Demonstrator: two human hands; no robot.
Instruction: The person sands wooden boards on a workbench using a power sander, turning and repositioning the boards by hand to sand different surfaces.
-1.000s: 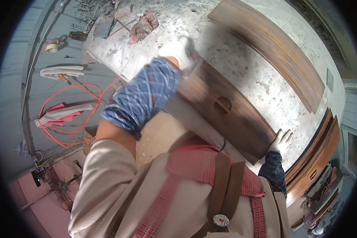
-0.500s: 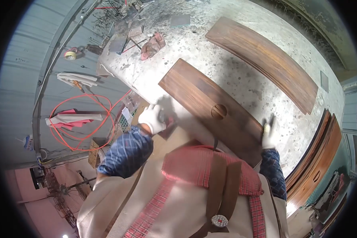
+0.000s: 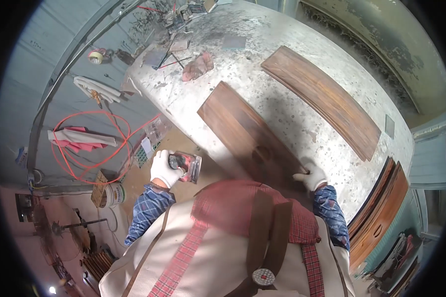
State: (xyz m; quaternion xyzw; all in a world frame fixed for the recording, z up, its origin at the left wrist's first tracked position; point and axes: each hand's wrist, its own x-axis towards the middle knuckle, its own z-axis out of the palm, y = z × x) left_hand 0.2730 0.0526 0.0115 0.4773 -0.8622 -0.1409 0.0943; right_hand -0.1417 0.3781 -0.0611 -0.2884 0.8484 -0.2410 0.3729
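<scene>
My left hand (image 3: 165,169), in a white glove, is closed around a small red and black power sander (image 3: 189,167) with a squarish base. It holds the sander off the near left edge of the table, apart from the wood. A long brown wooden board (image 3: 235,123) lies slanting across the near part of the table, a round mark or recess showing darkly in its shaded half. At the board's right edge, my gloved right hand (image 3: 312,177) grips it, thumb toward the wood; the fingertips on the far side are partly hidden.
Farther back on the pale, spotted table (image 3: 233,64) lies a stack of curved boards (image 3: 324,101). A crumpled pink cloth (image 3: 198,67) rests at the back left. More boards (image 3: 381,213) stand at the right side. A coiled orange hose (image 3: 91,148) is to the left.
My left hand has drawn the sander left, away from the table edge. My right hand has turned from flat beside the board to gripping its edge. The view has shifted slightly.
</scene>
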